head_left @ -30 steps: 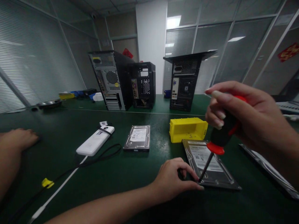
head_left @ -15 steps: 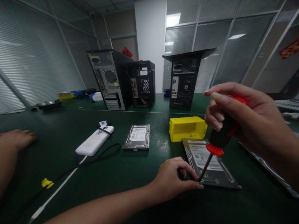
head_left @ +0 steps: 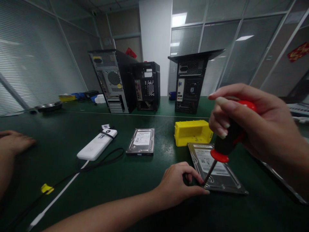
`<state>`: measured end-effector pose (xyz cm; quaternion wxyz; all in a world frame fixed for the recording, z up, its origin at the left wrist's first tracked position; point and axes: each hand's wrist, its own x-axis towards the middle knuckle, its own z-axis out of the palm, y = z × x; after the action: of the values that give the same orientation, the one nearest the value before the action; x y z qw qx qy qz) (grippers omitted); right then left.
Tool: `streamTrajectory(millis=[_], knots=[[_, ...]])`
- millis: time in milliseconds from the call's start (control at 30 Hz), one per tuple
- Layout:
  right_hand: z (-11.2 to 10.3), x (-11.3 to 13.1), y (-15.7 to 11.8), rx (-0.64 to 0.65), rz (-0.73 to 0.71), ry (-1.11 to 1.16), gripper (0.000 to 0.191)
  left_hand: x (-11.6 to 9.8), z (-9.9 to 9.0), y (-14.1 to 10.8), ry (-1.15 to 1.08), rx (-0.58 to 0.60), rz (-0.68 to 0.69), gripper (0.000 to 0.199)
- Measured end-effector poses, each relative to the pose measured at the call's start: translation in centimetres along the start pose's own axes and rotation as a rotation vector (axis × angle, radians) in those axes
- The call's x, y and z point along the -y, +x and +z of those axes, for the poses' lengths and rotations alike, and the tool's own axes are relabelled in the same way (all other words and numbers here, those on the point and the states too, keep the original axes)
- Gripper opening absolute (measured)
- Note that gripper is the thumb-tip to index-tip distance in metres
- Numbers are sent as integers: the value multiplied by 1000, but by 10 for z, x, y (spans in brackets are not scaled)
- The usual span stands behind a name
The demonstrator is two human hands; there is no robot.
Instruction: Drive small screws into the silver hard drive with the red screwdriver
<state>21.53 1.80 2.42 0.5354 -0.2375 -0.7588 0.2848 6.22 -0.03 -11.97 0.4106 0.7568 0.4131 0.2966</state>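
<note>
In my right hand (head_left: 263,119) is a screwdriver (head_left: 219,156) with a black and red handle, the fingers wrapped round it. Its shaft slants down to the near left corner of a hard drive (head_left: 225,180), which lies label up on the table. At that corner my left hand (head_left: 175,183) pinches the drive's edge, thumb along the front and forefinger at the side, close about the screwdriver's tip. Whether a screw sits under the tip is hidden by the fingers. Just behind the drive stands a yellow bin (head_left: 178,137) with small bits inside.
A second hard drive (head_left: 142,141) lies mid-table, near a white power bank (head_left: 96,145) with cables. Computer cases (head_left: 125,80) stand at the back, another case (head_left: 190,83) to their right. Another person's hand (head_left: 16,141) rests at the left. A metal-edged object (head_left: 282,178) lies at the right.
The screwdriver handle and my right hand have shifted slightly left. The tip stays at the drive's corner, and my left hand keeps its place there.
</note>
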Motion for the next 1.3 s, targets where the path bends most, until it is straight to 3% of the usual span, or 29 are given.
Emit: streamTrajectory(millis=[533,633,733,800,1100,1300], knots=[[15,15,-10,-32,52,-16,15,-2,-6,0,-99,22,40,38],[7,12,-8,35,96,37,10,0,-10,2,-218,-60,33,39],[-1,8,-6,97,140,101,17,3,-11,5,-369,-198,3,30],[-4,5,-4,108,147,89,21,4,-11,6,-417,-229,-1,25],[-8,-6,-4,1,68,-161,22,-2,-13,3,-307,-138,-21,18],[-9,-3,-7,9,59,-231,23,-6,-12,0,-191,46,35,26]])
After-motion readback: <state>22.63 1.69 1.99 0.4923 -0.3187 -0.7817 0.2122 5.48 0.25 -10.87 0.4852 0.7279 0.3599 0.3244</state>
